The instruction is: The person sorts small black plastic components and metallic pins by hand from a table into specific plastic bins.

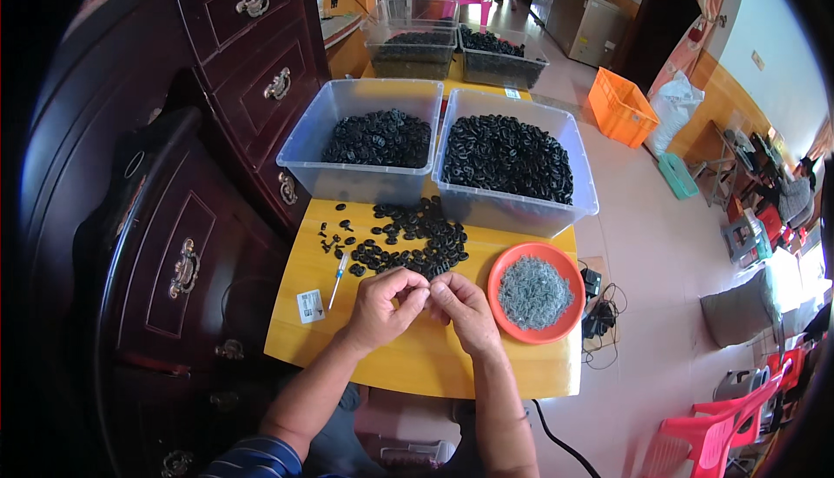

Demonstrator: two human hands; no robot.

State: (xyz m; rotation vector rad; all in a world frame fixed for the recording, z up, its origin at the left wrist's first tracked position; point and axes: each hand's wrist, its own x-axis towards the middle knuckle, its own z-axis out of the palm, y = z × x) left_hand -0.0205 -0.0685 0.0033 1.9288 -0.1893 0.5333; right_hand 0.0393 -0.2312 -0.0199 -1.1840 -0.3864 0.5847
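Observation:
My left hand (380,306) and my right hand (466,309) meet over the yellow table (391,365), fingertips pinched together. Whatever lies between them is too small and covered to make out. Just beyond my fingers spreads a loose heap of small black oval plastic parts (426,233). Right of my right hand stands an orange-red bowl (532,336) filled with small translucent grey pieces (534,294). To the left of my left hand lies a thin screwdriver (337,282) with a light handle, and a white printed card (310,306) is near it.
Two clear plastic bins (360,184) (512,210) of black parts stand behind the heap, with more bins (504,74) farther back. A dark wooden cabinet (165,243) borders the left side. On the floor at right are an orange crate (621,109), cables (605,315) and a pink chair (712,434).

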